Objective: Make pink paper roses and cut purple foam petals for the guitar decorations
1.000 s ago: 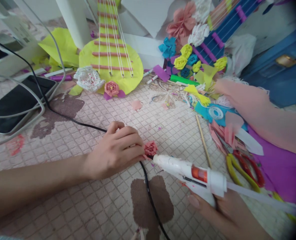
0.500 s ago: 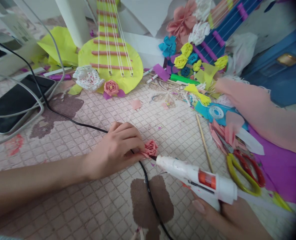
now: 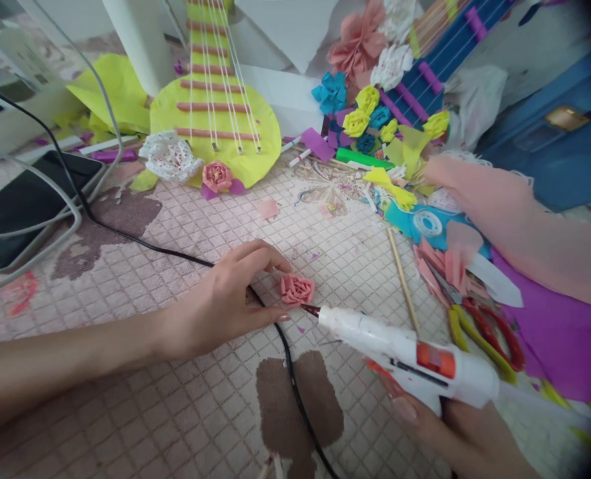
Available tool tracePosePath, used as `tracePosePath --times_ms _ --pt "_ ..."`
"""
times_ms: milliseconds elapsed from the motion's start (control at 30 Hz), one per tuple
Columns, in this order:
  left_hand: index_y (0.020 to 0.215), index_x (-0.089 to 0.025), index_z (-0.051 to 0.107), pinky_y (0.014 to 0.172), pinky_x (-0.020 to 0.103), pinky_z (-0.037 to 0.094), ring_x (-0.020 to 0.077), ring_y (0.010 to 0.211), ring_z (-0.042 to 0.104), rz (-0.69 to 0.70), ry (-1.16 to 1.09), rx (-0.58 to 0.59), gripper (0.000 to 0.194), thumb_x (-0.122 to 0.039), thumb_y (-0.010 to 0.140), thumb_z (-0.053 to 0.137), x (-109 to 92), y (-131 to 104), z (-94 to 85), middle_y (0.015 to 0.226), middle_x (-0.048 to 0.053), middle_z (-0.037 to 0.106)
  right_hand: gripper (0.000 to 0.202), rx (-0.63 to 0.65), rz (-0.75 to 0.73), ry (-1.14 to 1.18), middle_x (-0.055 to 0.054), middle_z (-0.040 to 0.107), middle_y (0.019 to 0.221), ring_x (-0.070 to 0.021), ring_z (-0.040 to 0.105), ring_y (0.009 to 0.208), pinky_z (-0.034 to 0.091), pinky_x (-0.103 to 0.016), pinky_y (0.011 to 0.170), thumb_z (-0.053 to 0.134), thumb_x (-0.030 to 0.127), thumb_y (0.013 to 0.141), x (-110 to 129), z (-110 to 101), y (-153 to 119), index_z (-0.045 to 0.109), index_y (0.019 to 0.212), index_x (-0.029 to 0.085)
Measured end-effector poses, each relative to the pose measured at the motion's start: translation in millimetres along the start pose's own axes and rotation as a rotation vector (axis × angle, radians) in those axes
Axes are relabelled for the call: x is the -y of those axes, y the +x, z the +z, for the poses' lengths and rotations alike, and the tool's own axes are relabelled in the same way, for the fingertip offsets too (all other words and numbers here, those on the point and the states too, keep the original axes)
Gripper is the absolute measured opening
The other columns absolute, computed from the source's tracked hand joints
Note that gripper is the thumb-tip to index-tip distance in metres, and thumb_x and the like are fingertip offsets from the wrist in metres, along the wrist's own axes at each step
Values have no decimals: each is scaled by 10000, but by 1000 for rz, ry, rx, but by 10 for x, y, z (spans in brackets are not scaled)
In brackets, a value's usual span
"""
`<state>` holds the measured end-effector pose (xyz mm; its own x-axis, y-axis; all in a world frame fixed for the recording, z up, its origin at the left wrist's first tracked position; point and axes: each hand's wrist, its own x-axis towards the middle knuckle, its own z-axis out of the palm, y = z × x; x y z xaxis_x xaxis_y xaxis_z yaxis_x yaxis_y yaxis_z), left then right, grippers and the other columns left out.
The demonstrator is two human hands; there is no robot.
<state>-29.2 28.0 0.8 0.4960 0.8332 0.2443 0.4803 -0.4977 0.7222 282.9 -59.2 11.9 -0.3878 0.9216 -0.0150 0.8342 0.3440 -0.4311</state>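
A small pink paper rose (image 3: 296, 289) lies on the cloth in the middle. My left hand (image 3: 230, 286) is beside it on the left, thumb and forefinger spread apart; the fingertips reach behind the rose, and whether they touch it is hard to tell. In my right hand (image 3: 455, 426) is a white hot glue gun (image 3: 395, 352) with an orange window, gripped by its handle. Its dark nozzle points left and ends at the lower edge of the rose. Most of the right fingers are hidden under the gun.
A black cable (image 3: 295, 386) runs beneath my left hand. On the right lie a wooden stick (image 3: 403, 283), scissors (image 3: 484, 332) and purple paper (image 3: 564, 332). Behind stand a yellow paper guitar (image 3: 215, 126) and a blue one (image 3: 429, 80) with paper flowers. A tablet-like device (image 3: 30, 206) lies left.
My left thumb and forefinger have opened from their pinch on the rose, which now shows more fully. The glue gun has shifted slightly right with my right hand.
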Motion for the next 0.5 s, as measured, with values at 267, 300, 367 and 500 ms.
tracePosePath --times_ms 267,300,367,500 --pt "1077 -208 528 542 189 496 120 739 576 -75 4 33 308 -262 803 658 90 1 -53 997 43 613 220 -177 108 154 -11 709 693 -211 656 572 543 -295 495 524 378 848 145 -1 238 688 874 234" --pt "1069 -208 534 545 193 498 114 713 577 -81 8 46 283 -247 811 643 95 16 -69 984 39 622 217 -229 137 151 -9 688 658 -200 631 539 519 -287 473 521 375 850 164 -2 295 680 835 227" --pt "1058 -207 546 548 197 499 108 688 584 -81 13 64 262 -222 810 630 97 50 -102 971 33 638 224 -326 188 109 -8 645 612 -189 586 516 476 -285 459 525 383 846 160 6 388 649 763 216" --pt "1070 -204 561 534 186 490 112 697 605 -67 29 122 305 -171 776 634 85 115 -144 964 32 656 260 -435 229 16 -16 591 604 -192 537 551 418 -302 491 525 431 841 45 43 506 594 730 206"
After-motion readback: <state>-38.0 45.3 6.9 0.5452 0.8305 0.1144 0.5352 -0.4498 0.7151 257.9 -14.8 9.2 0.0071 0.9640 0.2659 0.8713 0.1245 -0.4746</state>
